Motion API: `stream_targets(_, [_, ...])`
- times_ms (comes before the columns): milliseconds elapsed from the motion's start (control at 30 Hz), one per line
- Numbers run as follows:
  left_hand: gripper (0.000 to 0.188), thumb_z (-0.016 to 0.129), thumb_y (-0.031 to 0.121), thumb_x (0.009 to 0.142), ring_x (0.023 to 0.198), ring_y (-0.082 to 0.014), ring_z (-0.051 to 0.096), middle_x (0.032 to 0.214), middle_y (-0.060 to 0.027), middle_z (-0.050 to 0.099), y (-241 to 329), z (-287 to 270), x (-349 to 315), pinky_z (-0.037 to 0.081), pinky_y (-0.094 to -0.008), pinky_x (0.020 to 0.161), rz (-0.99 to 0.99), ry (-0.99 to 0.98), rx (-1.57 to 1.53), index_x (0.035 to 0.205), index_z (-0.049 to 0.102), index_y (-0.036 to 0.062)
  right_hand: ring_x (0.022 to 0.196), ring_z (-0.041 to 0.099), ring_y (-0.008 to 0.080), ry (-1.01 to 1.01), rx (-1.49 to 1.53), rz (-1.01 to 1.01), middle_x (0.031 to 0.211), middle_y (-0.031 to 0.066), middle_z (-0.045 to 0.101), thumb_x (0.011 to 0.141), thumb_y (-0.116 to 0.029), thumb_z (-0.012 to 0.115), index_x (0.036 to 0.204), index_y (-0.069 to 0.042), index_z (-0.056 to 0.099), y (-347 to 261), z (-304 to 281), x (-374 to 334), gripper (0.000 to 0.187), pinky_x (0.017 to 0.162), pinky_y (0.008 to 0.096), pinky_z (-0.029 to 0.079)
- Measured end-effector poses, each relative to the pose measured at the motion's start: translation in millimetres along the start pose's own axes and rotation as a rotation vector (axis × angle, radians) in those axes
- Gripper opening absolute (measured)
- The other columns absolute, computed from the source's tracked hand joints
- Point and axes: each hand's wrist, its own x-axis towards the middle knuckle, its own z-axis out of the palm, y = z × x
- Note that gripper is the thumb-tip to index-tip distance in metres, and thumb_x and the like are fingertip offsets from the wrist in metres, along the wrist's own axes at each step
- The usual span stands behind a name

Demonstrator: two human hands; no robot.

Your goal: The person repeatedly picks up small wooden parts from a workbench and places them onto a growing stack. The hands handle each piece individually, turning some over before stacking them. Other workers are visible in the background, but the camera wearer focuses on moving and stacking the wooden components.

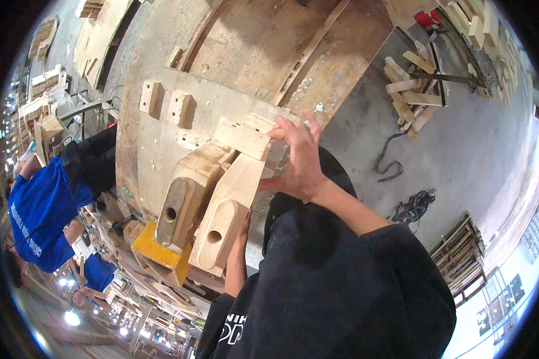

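Note:
A long pale wooden piece (230, 191) with a rounded, holed end leans beside a darker, worn wooden form (191, 173) that also has a hole in its rounded end. Across its far end lies a short rectangular wooden block (243, 139). My right hand (299, 157) grips around the block's right end, fingers over it and thumb lower down by the long piece's edge. My left hand (241, 236) is closed against the right side of the long piece near its holed end; most of its fingers are hidden behind the wood.
Two small drilled blocks, one (150, 97) left of the other (179, 107), rest on the worktable (144, 140). A yellow support (161, 254) stands below the worn form. A person in blue (48, 206) works at left. Scrap wood (416, 90) and a black cable (389, 158) lie right.

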Motion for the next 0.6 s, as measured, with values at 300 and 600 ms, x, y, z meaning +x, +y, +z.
stream_targets(300, [0.057, 0.077, 0.034, 0.075, 0.101, -0.0458, 0.055, 0.103, -0.0259, 0.060, -7, -2, -1, 0.040, -0.0529, 0.087, 0.057, -0.002, -0.095, 0.112, 0.057, -0.0050, 0.119, 0.047, 0.0320, 0.095, 0.071, -0.094, 0.128, 0.0104, 0.052, 0.055, -0.056, 0.080, 0.137, -0.006, 0.043, -48, -28, 35, 0.102, 0.107, 0.0638, 0.017])
stream_targets(600, [0.062, 0.074, 0.038, 0.077, 0.110, -0.0450, 0.051, 0.110, -0.0250, 0.058, -5, 2, -12, 0.035, -0.0545, 0.094, 0.052, 0.041, -0.278, 0.117, 0.054, -0.0040, 0.123, 0.042, 0.0303, 0.207, -0.210, -0.164, 0.128, 0.0078, 0.058, 0.058, -0.052, 0.081, 0.130, -0.002, 0.050, -56, 5, 17, 0.092, 0.109, 0.0570, 0.019])
